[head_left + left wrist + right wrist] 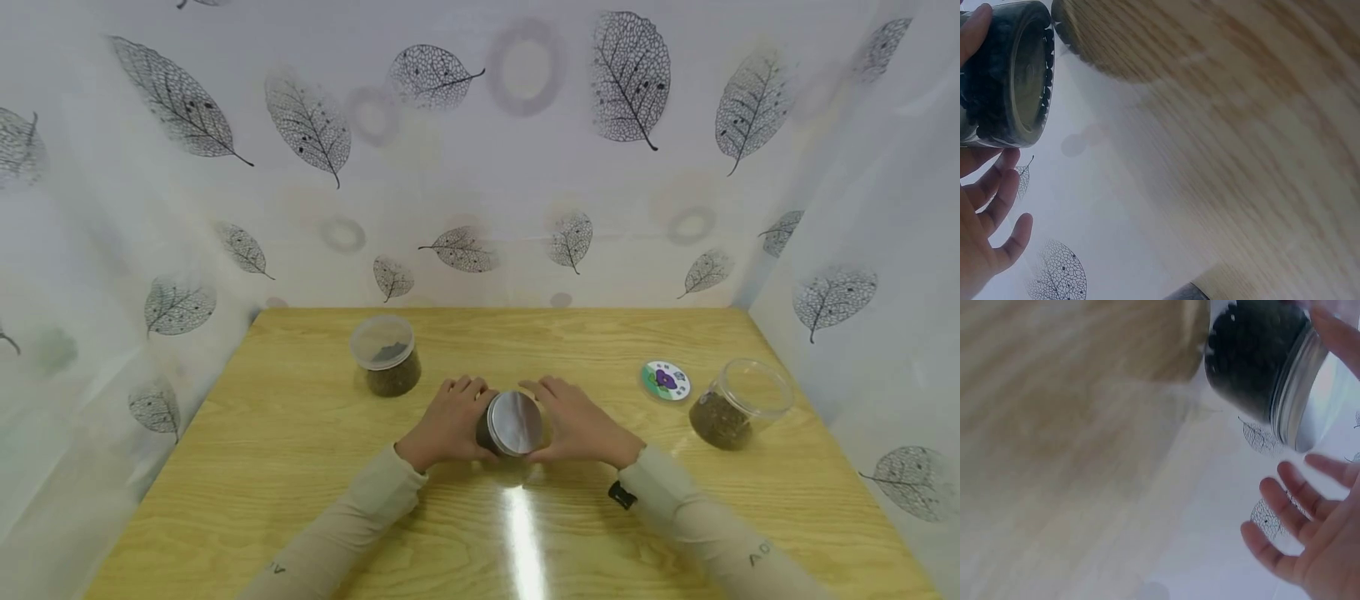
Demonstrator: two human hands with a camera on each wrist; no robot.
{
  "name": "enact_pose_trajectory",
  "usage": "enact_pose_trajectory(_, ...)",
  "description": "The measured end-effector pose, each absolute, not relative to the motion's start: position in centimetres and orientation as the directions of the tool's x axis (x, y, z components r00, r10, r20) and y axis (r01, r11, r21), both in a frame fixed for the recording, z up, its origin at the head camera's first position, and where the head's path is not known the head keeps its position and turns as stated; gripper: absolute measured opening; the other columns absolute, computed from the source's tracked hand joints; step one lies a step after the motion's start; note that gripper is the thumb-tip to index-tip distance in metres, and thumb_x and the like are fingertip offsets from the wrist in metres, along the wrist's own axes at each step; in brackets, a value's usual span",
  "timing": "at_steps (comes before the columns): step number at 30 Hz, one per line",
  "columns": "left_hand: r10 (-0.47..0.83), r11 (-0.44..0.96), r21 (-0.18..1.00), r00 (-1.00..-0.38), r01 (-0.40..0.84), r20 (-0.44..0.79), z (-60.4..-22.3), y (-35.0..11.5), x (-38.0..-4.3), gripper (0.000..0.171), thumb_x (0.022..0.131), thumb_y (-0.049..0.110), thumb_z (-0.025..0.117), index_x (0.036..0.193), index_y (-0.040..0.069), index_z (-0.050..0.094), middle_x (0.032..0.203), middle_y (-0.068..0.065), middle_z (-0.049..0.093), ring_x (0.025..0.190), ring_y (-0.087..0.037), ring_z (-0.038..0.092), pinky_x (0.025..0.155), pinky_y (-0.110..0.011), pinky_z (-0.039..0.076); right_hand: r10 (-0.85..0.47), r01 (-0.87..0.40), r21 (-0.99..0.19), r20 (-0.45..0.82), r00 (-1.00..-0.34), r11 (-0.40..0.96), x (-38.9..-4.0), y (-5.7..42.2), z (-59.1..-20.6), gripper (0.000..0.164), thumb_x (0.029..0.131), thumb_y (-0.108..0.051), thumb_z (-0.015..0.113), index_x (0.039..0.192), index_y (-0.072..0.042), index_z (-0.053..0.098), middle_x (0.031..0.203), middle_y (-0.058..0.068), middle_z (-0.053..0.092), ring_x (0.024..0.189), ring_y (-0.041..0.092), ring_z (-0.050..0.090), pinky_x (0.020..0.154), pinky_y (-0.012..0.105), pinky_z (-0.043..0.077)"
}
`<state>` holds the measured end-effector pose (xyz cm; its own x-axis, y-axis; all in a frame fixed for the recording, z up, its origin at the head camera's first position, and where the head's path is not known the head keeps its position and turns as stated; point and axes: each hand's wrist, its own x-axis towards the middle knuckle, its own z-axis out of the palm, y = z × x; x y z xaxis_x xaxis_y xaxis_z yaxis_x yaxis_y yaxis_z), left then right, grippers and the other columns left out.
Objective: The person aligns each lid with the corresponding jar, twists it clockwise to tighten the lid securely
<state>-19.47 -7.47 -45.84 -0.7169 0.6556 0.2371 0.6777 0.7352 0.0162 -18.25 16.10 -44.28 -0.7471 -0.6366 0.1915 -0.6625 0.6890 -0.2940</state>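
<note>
A clear jar (988,81) filled with dark pieces has a silver screw lid (517,422). My left hand (457,421) grips its body, thumb in front and fingers behind. The left wrist view shows the jar's base, lifted off the table. At the lid side is my right hand (581,423), its thumb reaching the lid's near edge. In the right wrist view its fingers (1285,509) are spread, with the index fingertip close by the lid's rim. Whether that fingertip touches the lid, I cannot tell.
At the back left of the wooden table (300,467) stands a lidded jar (392,367) with dark brown contents. To the right are an uncovered jar (723,417), part filled with brown pieces, and a round lid (665,381) with a purple flower. Leaf-patterned sheeting (465,167) surrounds the table.
</note>
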Motion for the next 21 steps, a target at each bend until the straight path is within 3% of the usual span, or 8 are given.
enact_pose_trajectory(8,0.658,0.732,0.023,-0.715,0.681,0.235,-46.0,-7.55,-19.49,0.093,0.048,0.072,0.077,0.12,0.017,0.057,0.105,0.002,0.055,0.097,-0.016,0.051,0.084,-0.038,0.045,-0.719,-0.73,-0.292,0.168,-0.675,0.617,-19.25,16.32,-43.79,0.101,0.055,-0.04,0.088,0.141,-0.016,0.04,0.112,0.002,0.052,0.103,0.015,0.048,0.085,0.037,0.043)
enact_pose_trajectory(21,0.657,0.732,0.019,-0.713,0.681,0.246,-45.98,-7.6,-19.49,0.094,0.047,0.073,0.077,0.12,0.017,0.057,0.105,0.002,0.055,0.097,-0.015,0.051,0.084,-0.038,0.045,-0.646,-0.659,-0.32,0.161,-0.746,0.681,-18.34,15.91,-44.06,0.089,0.059,-0.044,0.085,0.132,-0.01,0.047,0.113,0.004,0.054,0.105,0.021,0.052,0.084,0.043,0.045)
